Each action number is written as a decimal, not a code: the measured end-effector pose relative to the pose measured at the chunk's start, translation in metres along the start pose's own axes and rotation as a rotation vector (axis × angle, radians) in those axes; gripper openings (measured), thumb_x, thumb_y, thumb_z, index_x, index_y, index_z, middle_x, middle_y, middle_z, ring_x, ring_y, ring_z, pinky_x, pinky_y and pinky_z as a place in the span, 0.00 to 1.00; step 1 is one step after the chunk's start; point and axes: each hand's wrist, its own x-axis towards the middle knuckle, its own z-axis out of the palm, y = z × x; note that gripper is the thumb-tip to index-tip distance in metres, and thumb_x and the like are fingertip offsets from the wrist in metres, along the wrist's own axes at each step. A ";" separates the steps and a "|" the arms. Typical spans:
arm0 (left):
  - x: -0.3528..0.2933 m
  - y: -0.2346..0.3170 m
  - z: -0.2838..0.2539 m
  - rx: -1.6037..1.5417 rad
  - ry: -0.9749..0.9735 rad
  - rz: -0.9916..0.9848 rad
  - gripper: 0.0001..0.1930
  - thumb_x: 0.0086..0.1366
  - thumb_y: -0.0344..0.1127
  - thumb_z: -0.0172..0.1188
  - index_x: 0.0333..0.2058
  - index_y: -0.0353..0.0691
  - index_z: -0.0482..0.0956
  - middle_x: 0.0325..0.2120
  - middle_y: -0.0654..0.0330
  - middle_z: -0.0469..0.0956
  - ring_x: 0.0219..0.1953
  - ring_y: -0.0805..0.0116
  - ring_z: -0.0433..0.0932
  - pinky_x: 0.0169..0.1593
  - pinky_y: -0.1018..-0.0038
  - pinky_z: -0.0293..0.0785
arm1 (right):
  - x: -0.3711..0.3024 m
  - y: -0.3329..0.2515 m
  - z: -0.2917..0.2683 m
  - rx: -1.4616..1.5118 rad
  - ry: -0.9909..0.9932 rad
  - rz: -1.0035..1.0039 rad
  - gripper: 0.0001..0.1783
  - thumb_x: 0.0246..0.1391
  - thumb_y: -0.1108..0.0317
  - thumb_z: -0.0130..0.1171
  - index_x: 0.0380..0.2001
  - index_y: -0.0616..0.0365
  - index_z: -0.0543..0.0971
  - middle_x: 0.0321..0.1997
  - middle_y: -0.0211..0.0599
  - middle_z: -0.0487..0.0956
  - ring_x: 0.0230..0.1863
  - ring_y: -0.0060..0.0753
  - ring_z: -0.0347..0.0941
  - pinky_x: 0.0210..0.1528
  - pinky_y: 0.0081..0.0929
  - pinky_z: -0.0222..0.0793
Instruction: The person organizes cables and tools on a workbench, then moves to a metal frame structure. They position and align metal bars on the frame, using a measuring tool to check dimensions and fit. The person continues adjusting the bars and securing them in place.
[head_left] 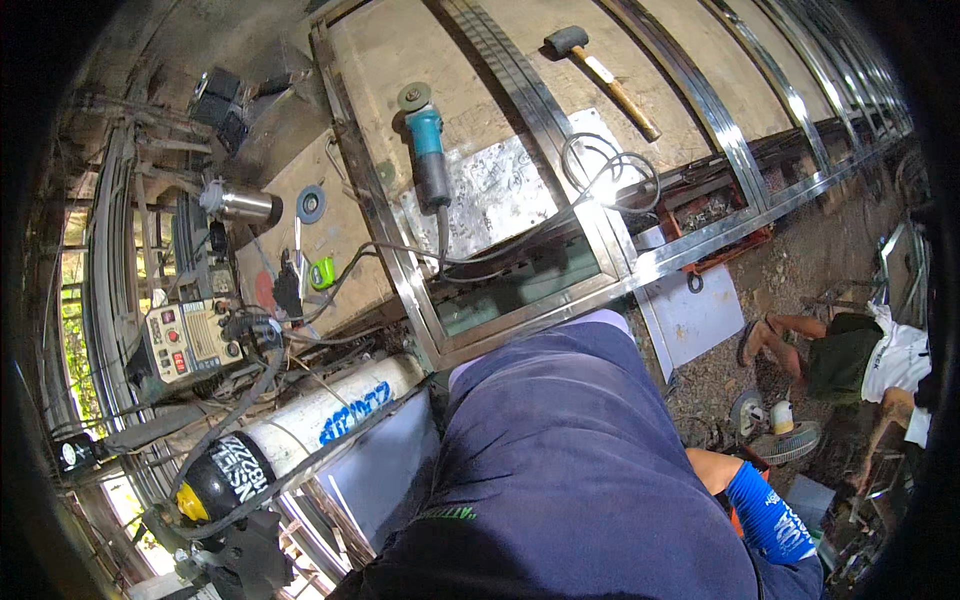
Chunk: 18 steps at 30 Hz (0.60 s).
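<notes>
Neither of my hands is in view. My right arm (765,510), in a blue sleeve, bends at my side, and its hand is hidden behind my body. My dark blue clothing fills the lower middle. In front of me lies a shiny metal frame (715,125) with several crossbars. A teal angle grinder (427,150) rests inside the frame, its disc pointing away. Under the grinder's handle is a scuffed metal sheet (495,190). Farther right, a black-headed mallet (610,80) with a wooden handle lies on the board.
To the left are a welding machine (190,340), a white gas cylinder (310,420), a steel flask (245,205), a green tape measure (321,272) and a grinding disc (311,203). A black cable (480,262) crosses the frame. Another person (850,360) is at the right, near a fan (785,442).
</notes>
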 end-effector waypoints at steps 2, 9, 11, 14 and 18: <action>-0.009 0.005 -0.015 -0.014 -0.014 -0.034 0.14 0.73 0.46 0.61 0.42 0.39 0.83 0.26 0.56 0.79 0.30 0.54 0.79 0.41 0.59 0.78 | -0.002 -0.003 0.003 0.080 -0.017 0.007 0.32 0.54 0.60 0.73 0.59 0.66 0.80 0.60 0.49 0.84 0.59 0.43 0.79 0.65 0.36 0.71; -0.040 0.030 -0.055 -0.035 -0.056 -0.137 0.15 0.73 0.48 0.60 0.42 0.40 0.82 0.23 0.58 0.76 0.26 0.56 0.77 0.39 0.59 0.77 | -0.050 -0.031 -0.025 0.489 0.166 0.243 0.25 0.69 0.54 0.64 0.57 0.64 0.82 0.38 0.37 0.87 0.40 0.24 0.79 0.45 0.23 0.74; -0.046 0.038 -0.064 -0.032 -0.065 -0.161 0.16 0.74 0.48 0.60 0.42 0.40 0.82 0.22 0.59 0.76 0.25 0.57 0.76 0.39 0.59 0.77 | -0.066 -0.033 -0.034 0.657 0.354 0.129 0.28 0.72 0.47 0.57 0.56 0.63 0.82 0.29 0.35 0.84 0.29 0.18 0.74 0.33 0.21 0.68; -0.050 0.050 -0.078 -0.029 -0.078 -0.169 0.16 0.74 0.49 0.60 0.42 0.41 0.81 0.20 0.60 0.75 0.24 0.58 0.76 0.38 0.59 0.77 | -0.076 -0.020 -0.042 0.924 0.776 -0.139 0.25 0.73 0.44 0.54 0.42 0.58 0.78 0.20 0.30 0.72 0.20 0.20 0.64 0.24 0.24 0.61; -0.055 0.058 -0.088 -0.038 -0.095 -0.224 0.17 0.74 0.50 0.60 0.42 0.41 0.81 0.19 0.61 0.74 0.22 0.59 0.75 0.37 0.59 0.76 | -0.096 0.014 -0.042 1.243 1.165 -0.156 0.21 0.74 0.44 0.53 0.37 0.49 0.72 0.24 0.25 0.68 0.20 0.21 0.60 0.27 0.27 0.62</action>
